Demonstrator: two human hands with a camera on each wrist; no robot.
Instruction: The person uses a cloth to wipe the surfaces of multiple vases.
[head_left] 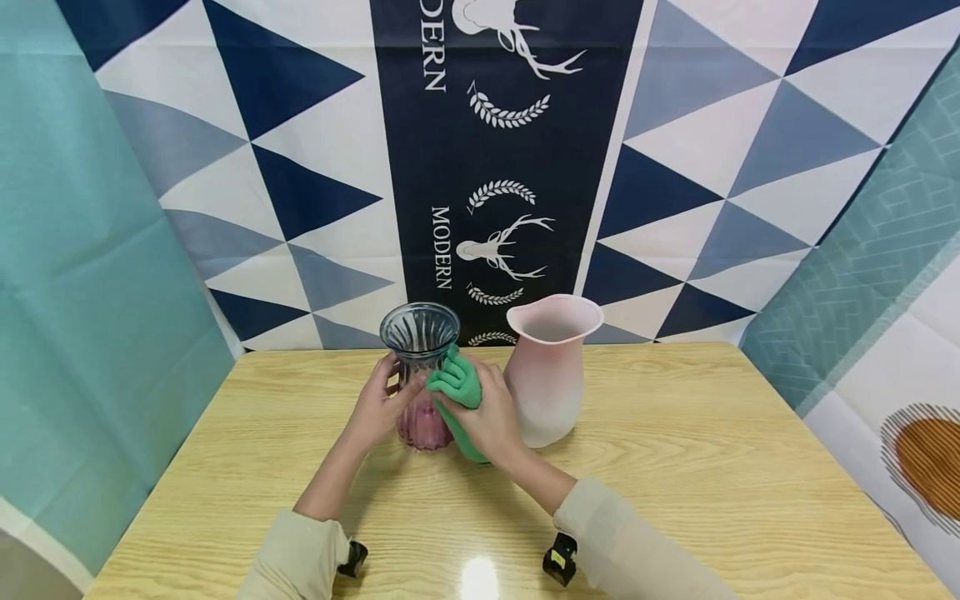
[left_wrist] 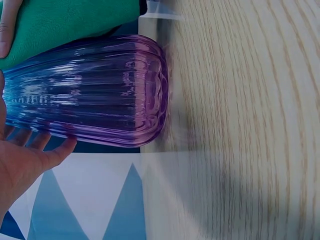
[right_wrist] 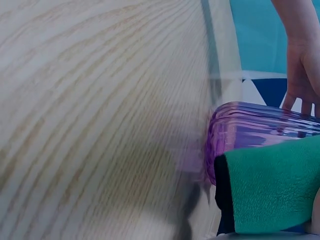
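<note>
A ribbed glass vase (head_left: 423,429), blue at its flared rim and fading to pink-purple at the base, stands upright on the table. My left hand (head_left: 381,406) holds its side just below the neck, the fingers curving around the glass in the left wrist view. In my right hand (head_left: 489,417) is a bunched green cloth (head_left: 457,382), gripped against the vase's right side. The cloth's lower part hangs down along the glass, and its dark edge (right_wrist: 223,182) shows in the right wrist view. The right fingertips are partly hidden by folds.
Close to the right hand stands a pink-and-white vase (head_left: 551,392) with a wavy rim. Both are on a light wooden table (head_left: 675,467). A patterned cloth backdrop (head_left: 322,167) rises behind the table's back edge, with a teal sheet (head_left: 90,275) at the left.
</note>
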